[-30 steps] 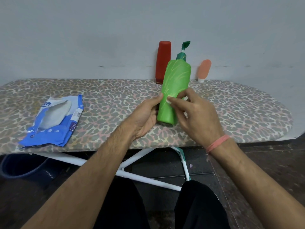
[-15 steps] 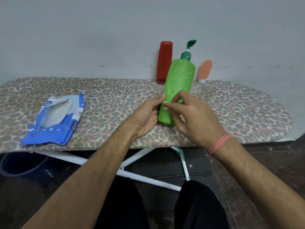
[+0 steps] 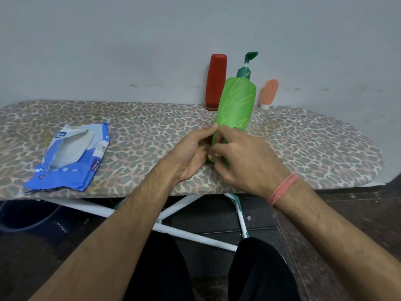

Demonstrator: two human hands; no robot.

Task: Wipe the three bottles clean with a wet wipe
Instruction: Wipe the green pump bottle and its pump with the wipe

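A green pump bottle (image 3: 236, 105) stands tilted on the leopard-print ironing board (image 3: 314, 144), its pump head leaning right. My left hand (image 3: 191, 153) grips its lower part from the left. My right hand (image 3: 245, 161) curls round the bottle's base from the right, fingers pressing a small white wet wipe (image 3: 211, 157) against it; most of the wipe is hidden. A tall red bottle (image 3: 216, 81) and a small peach bottle (image 3: 269, 93) stand at the wall behind.
An open blue pack of wet wipes (image 3: 69, 157) lies on the board's left part. A dark blue tub (image 3: 21, 216) sits on the floor under the left end. White board legs cross below, above my knees.
My right hand has slid down the green bottle from its middle to its base. The bottle has shifted slightly right and stands more upright. My left hand keeps its grip.
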